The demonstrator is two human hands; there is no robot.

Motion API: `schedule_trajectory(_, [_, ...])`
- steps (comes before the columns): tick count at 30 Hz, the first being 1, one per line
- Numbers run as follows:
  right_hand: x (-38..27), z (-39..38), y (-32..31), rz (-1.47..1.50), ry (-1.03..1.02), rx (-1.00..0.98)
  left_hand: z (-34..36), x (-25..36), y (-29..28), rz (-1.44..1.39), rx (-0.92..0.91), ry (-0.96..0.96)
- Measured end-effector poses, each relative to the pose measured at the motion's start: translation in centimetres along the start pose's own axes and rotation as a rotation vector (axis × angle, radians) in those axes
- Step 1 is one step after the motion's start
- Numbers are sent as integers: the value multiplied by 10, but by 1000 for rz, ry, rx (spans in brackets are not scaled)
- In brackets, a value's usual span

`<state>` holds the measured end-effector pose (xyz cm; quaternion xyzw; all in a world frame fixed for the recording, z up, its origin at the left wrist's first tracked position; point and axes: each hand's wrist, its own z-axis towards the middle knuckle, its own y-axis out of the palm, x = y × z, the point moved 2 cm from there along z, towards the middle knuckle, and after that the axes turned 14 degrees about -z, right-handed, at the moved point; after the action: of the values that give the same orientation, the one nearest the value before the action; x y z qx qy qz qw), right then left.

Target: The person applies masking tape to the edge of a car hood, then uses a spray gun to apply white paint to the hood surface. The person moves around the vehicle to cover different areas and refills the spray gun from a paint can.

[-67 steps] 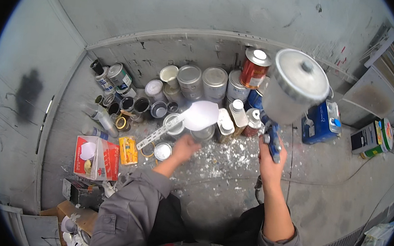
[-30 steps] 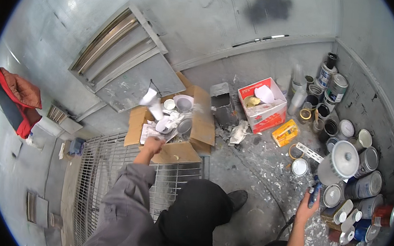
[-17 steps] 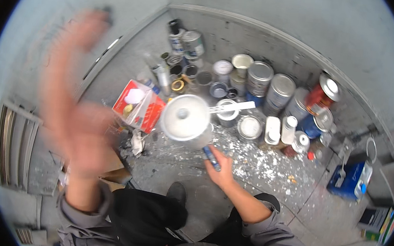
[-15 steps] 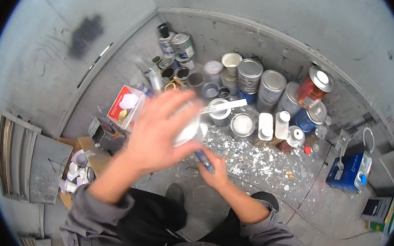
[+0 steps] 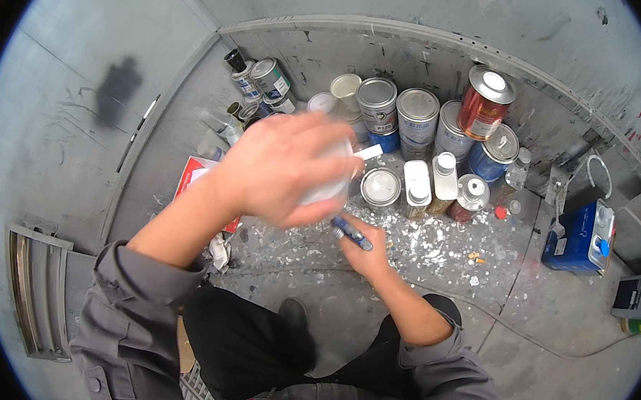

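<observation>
My left hand (image 5: 281,165), smeared by motion, curls over a whitish round cup (image 5: 331,189), its thumb low on the near side. Just below and to the right, my right hand (image 5: 369,255) is closed round what looks like a spray gun (image 5: 353,232), of which a blue body and silver end show. The cup appears to sit against the gun's upper part, but my left hand hides the joint. Past the fingers, the end of a white mixing stick (image 5: 369,152) shows near an open-topped paint tin (image 5: 380,186).
Several tins and bottles stand along the wall, including a red can (image 5: 487,100) on top of others. A blue metal canister (image 5: 575,236) is at the right. Paint flecks and a hose (image 5: 523,337) lie on the floor. A red-and-white box (image 5: 190,176) is partly behind my left arm.
My left hand has gone from spread fingers to curling over the cup. Both hands sit further right in view, and the view has shifted, so the tins appear higher.
</observation>
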<state>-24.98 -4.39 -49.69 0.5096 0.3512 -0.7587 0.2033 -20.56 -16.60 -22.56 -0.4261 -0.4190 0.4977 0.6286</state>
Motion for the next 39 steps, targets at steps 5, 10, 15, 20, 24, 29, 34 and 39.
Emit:
schedule_trajectory(5, [18,17,-3,-125,151,140,36,-12,53,98,179,-570])
schedule_trajectory(10, [40,28,-6,-217,52,347,60,-28,51,-93,-46,-419])
schedule_trajectory(15, [49,33,-28,-306,54,373,92,-37,25,-150,-374,-490])
schedule_trajectory(20, [58,33,-31,-331,80,380,85,-62,13,-741,-133,-842])
schedule_trajectory(24, [59,26,-50,-317,55,397,8,-93,38,-820,8,-630])
schedule_trajectory(29, [68,14,-60,-321,79,346,-205,-120,207,-522,-447,-531])
schedule_trajectory(34, [54,-2,-83,-326,205,243,-322,-100,346,-288,-543,-410])
schedule_trajectory(39, [47,-16,-94,-401,197,293,-253,-143,323,-364,-9,-530])
